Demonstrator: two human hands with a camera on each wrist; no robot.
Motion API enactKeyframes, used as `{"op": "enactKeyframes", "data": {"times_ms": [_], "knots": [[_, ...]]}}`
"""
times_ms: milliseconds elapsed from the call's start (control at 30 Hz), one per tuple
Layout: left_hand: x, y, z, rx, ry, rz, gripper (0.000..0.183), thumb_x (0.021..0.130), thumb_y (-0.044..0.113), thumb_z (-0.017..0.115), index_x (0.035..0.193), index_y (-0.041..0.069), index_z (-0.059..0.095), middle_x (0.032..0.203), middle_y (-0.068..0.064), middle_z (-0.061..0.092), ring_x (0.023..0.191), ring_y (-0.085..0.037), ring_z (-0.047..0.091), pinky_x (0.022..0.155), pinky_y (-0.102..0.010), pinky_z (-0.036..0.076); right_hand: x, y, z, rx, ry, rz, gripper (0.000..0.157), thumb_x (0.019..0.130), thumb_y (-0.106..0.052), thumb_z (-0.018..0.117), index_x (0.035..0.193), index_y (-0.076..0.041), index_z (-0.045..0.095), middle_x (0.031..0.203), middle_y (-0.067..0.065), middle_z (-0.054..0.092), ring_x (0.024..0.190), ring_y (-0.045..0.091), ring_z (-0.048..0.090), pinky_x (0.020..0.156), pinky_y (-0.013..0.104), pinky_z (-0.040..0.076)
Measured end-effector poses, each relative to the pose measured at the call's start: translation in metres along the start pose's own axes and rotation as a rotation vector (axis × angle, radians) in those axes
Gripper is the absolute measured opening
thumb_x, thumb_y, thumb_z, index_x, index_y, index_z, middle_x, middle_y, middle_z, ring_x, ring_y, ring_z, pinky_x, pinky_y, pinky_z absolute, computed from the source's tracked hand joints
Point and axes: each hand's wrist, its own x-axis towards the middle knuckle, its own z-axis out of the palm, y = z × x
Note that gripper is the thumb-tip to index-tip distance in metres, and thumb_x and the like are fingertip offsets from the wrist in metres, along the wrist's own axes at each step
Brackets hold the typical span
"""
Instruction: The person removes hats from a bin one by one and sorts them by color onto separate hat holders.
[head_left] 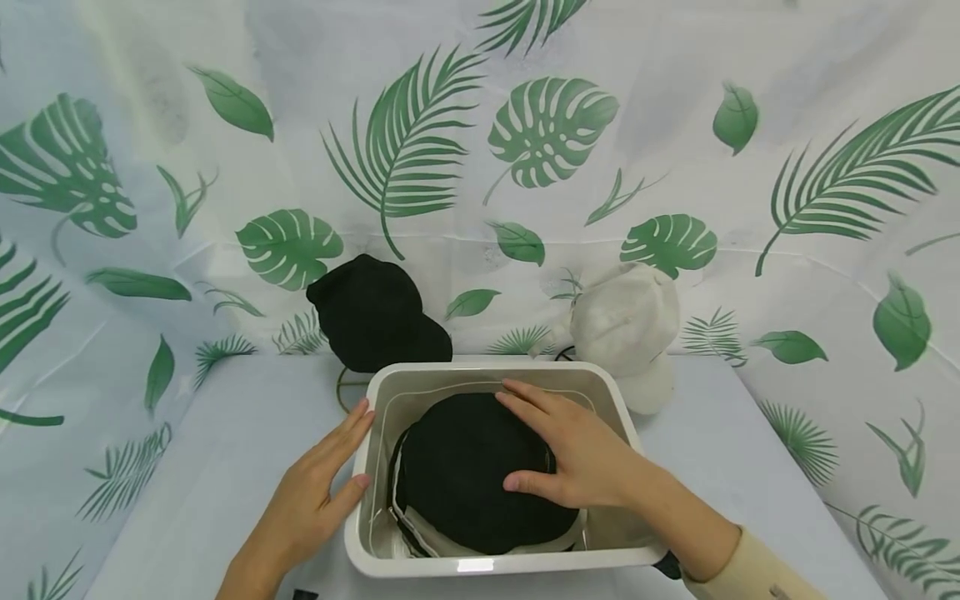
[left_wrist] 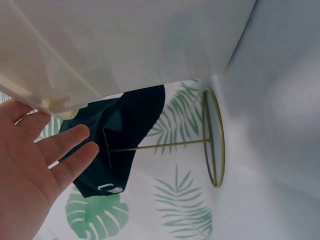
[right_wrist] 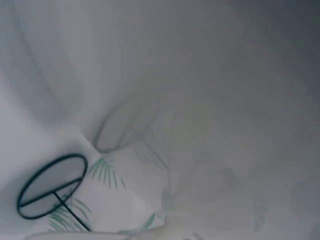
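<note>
A white plastic bin (head_left: pixel 412 567) stands at the front middle of the table. In it lies a black hat (head_left: pixel 472 467) with its round top up; cream and black edges show beneath it, too covered to tell apart. My right hand (head_left: pixel 581 450) reaches over the bin's right wall, fingers and thumb spread on the hat's right side. At the bin's left wall, my left hand (head_left: pixel 311 492) has its fingers extended against the rim. The left wrist view shows the left hand (left_wrist: pixel 30 170) with relaxed fingers by the bin. The right wrist view leaves its hand unseen.
Behind the bin, a black cap (head_left: pixel 371 317) sits at left on a stand with a gold ring base (left_wrist: pixel 221 145). A cream cap (head_left: pixel 626 321) is at right; a black ring base (right_wrist: pixel 52 194) shows there. Leaf-printed cloth (head_left: pixel 427 275) hangs behind.
</note>
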Motion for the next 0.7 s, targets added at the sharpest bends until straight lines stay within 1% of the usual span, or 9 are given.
{"op": "enactKeyframes", "data": {"times_ms": [133,233,333,533,700], "knots": [[-0.001,-0.001,0.001,-0.026,-0.010,-0.006,0.065,0.101,0.017,0.064,0.162,0.014,0.041,0.170,-0.003,0.033,0.152,-0.021,0.039,0.119,-0.011,0.019,0.000,0.000,0.005,0.053,-0.007,0.014,0.090,0.092,-0.069,0.066,0.157,-0.011,0.047,0.161,0.010,0.045,0.139,0.032,0.054,0.107,0.058,0.049],[-0.001,-0.002,0.001,-0.036,-0.011,-0.001,0.066,0.101,0.016,0.064,0.163,0.014,0.040,0.170,-0.004,0.033,0.152,-0.022,0.038,0.120,-0.012,0.019,0.000,0.000,0.007,0.074,0.015,0.003,0.087,0.091,-0.068,0.069,0.155,-0.013,0.050,0.158,0.007,0.048,0.140,0.030,0.053,0.109,0.056,0.048],[0.000,-0.002,0.001,-0.034,-0.005,0.009,0.067,0.100,0.015,0.065,0.162,0.013,0.041,0.170,-0.005,0.033,0.152,-0.023,0.038,0.120,-0.012,0.019,0.001,0.000,0.009,0.108,0.027,0.000,0.083,0.090,-0.063,0.074,0.153,-0.013,0.053,0.156,0.005,0.050,0.140,0.027,0.052,0.109,0.054,0.048],[-0.001,-0.004,0.001,-0.061,-0.009,0.010,0.067,0.099,0.014,0.065,0.162,0.011,0.041,0.170,-0.005,0.032,0.153,-0.019,0.036,0.120,-0.013,0.020,0.001,-0.001,0.011,0.177,0.017,0.060,0.083,0.085,-0.053,0.083,0.152,-0.015,0.054,0.154,0.000,0.052,0.139,0.022,0.052,0.107,0.051,0.050],[-0.002,-0.006,0.003,-0.072,-0.001,0.026,0.068,0.098,0.011,0.066,0.161,0.009,0.042,0.169,-0.008,0.034,0.153,-0.019,0.036,0.120,-0.014,0.021,0.000,-0.002,0.013,0.218,-0.009,0.101,0.082,0.083,-0.049,0.086,0.151,-0.017,0.055,0.152,-0.001,0.054,0.136,0.021,0.054,0.107,0.050,0.051]]}}
